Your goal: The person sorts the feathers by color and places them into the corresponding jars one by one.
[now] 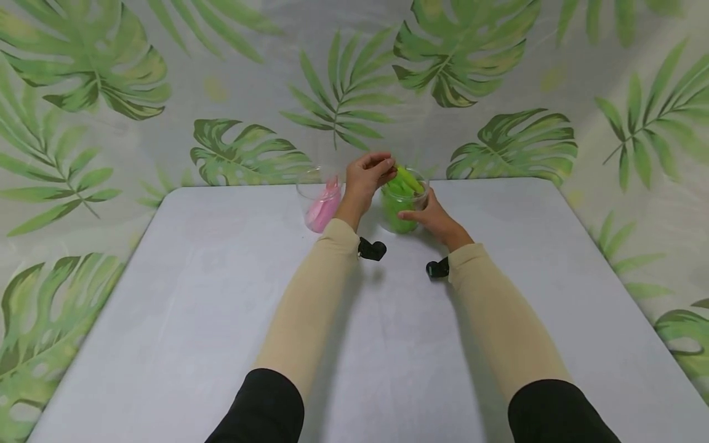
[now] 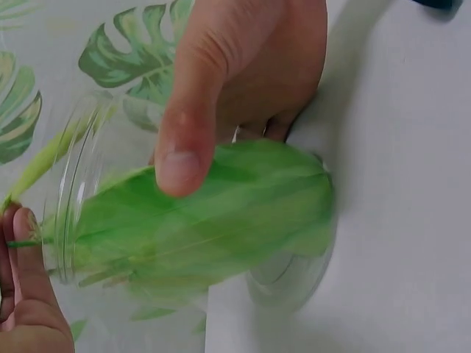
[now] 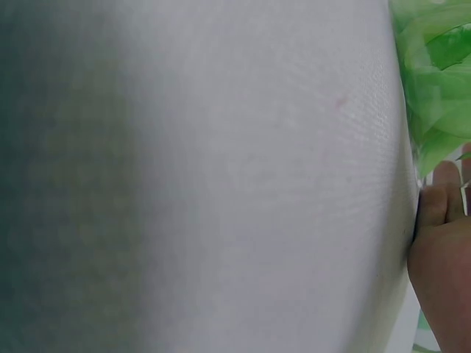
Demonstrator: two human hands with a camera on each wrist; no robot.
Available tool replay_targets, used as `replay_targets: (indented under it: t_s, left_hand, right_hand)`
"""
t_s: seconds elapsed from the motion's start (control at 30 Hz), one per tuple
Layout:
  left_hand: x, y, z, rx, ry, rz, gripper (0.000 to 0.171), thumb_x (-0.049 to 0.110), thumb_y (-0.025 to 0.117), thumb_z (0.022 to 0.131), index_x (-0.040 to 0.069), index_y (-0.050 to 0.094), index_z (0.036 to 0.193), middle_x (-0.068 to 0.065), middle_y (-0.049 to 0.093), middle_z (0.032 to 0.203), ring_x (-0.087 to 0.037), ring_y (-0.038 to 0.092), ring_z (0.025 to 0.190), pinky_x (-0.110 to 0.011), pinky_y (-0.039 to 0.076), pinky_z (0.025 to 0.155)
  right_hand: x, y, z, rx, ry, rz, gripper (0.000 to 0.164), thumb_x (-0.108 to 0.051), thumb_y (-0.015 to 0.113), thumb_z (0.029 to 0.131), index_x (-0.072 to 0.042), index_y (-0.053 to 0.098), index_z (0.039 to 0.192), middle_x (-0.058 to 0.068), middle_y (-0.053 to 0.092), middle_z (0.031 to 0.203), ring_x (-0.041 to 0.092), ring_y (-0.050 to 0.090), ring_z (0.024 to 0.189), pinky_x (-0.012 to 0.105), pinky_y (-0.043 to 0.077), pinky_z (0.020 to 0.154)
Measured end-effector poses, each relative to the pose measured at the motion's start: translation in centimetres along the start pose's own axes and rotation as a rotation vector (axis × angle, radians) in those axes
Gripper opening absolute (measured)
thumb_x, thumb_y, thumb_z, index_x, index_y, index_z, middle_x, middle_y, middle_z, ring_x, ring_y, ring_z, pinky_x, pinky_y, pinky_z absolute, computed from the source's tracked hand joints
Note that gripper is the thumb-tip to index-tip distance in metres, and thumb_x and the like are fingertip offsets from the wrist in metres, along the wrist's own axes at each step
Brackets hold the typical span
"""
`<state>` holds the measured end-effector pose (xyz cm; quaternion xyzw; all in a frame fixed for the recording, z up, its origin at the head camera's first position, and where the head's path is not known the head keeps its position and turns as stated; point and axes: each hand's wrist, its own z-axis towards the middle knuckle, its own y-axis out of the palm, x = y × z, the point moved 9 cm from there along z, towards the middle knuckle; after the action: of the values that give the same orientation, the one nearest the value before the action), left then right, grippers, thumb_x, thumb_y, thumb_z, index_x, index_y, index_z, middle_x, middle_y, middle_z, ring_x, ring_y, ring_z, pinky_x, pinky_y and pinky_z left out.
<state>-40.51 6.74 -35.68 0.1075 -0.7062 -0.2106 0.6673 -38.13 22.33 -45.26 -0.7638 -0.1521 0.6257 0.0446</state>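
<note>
A clear jar (image 1: 397,212) with green leaf-like pieces (image 2: 206,220) inside stands at the far side of the table. My right hand (image 1: 434,218) grips its side, the thumb (image 2: 184,151) lying along the wall in the left wrist view. At the jar's mouth my left hand (image 1: 368,178) pinches a thin green stem (image 2: 26,243). A slim yellow-green piece (image 1: 408,179) rises out of the rim beside those fingers. The right wrist view catches only part of the right hand (image 3: 445,239) and the jar's green contents (image 3: 445,81).
Left of my left hand stands a second clear jar (image 1: 308,184), holding a pink piece (image 1: 324,210). White cloth covers the table (image 1: 221,277). A leaf-patterned backdrop (image 1: 343,80) hangs directly behind the table's far edge.
</note>
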Motion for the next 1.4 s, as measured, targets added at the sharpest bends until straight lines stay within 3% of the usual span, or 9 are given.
replay_targets:
  t_s: [0.33,0.57,0.67,0.83,0.9,1.13,1.3,1.4]
  left_hand:
    - [-1.0,-0.7,0.5,-0.026,-0.075,-0.075,0.025,-0.003,0.065,0.091,-0.007,0.065,0.116,-0.004,0.07,0.085,-0.012,0.071,0.075,-0.021,0.059,0.072]
    - [-0.6,-1.0,0.6,-0.026,-0.089,-0.048,0.039,-0.002,0.064,0.093,-0.011,0.057,0.13,-0.01,0.07,0.091,-0.011,0.07,0.075,-0.021,0.059,0.073]
    - [-0.2,-1.2,0.5,-0.007,-0.089,0.018,0.037,0.001,0.065,0.093,-0.008,0.06,0.129,-0.007,0.07,0.093,-0.011,0.07,0.079,-0.024,0.059,0.08]
    - [0.7,-1.7,0.1,0.039,-0.051,0.33,0.031,0.011,0.068,0.093,0.002,0.068,0.123,-0.01,0.07,0.112,-0.016,0.068,0.098,-0.029,0.056,0.093]
    - [0.9,-1.8,-0.1,0.056,-0.049,0.388,0.03,0.013,0.068,0.093,0.004,0.069,0.122,-0.012,0.069,0.119,-0.018,0.068,0.104,-0.029,0.055,0.094]
    - [1.4,-2.9,-0.5,0.086,-0.07,0.153,0.031,0.007,0.066,0.095,-0.004,0.066,0.124,-0.009,0.07,0.103,-0.014,0.07,0.091,-0.029,0.056,0.094]
    - [1.9,-2.4,-1.0,-0.027,-0.107,-0.001,0.035,0.013,0.056,0.101,-0.006,0.059,0.131,-0.007,0.069,0.106,-0.016,0.068,0.099,-0.034,0.05,0.106]
    - [2.2,-2.1,-1.9,-0.121,-0.155,0.02,0.038,0.018,0.051,0.104,-0.003,0.056,0.136,-0.013,0.066,0.125,-0.023,0.065,0.116,-0.037,0.045,0.111]
  right_hand:
    - [0.2,0.7,-0.2,-0.017,0.014,0.012,0.106,-0.022,0.075,0.088,-0.02,-0.004,0.159,0.011,0.01,0.167,0.028,0.013,0.154,0.046,0.011,0.127]
    - [-0.8,1.3,-0.4,-0.069,0.013,0.05,0.105,-0.015,0.073,0.089,-0.017,-0.005,0.159,0.014,0.006,0.167,0.03,0.009,0.155,0.048,0.009,0.127]
    - [-1.2,1.4,-0.5,-0.073,0.014,0.054,0.104,-0.014,0.073,0.088,-0.016,-0.003,0.159,0.016,0.006,0.166,0.031,0.01,0.155,0.05,0.009,0.127]
    - [-1.0,1.7,0.0,-0.056,-0.002,0.047,0.103,-0.016,0.075,0.087,-0.019,0.0,0.159,0.015,0.011,0.166,0.03,0.012,0.154,0.049,0.011,0.126]
    - [-0.8,1.8,0.2,-0.055,-0.012,0.032,0.103,-0.019,0.075,0.088,-0.02,0.0,0.159,0.014,0.012,0.166,0.03,0.012,0.155,0.049,0.012,0.126]
    - [-0.6,2.1,1.0,-0.069,-0.015,-0.002,0.106,-0.025,0.077,0.086,-0.024,0.001,0.159,0.014,0.011,0.166,0.03,0.012,0.154,0.051,0.011,0.126]
    - [-0.8,1.3,0.8,-0.061,0.009,-0.008,0.107,-0.026,0.077,0.086,-0.025,-0.002,0.159,0.013,0.007,0.167,0.03,0.008,0.155,0.052,0.008,0.126]
    - [-1.5,0.8,-0.1,-0.073,0.022,-0.028,0.109,-0.026,0.076,0.087,-0.025,-0.007,0.159,0.014,-0.001,0.168,0.03,0.002,0.156,0.053,0.006,0.126]
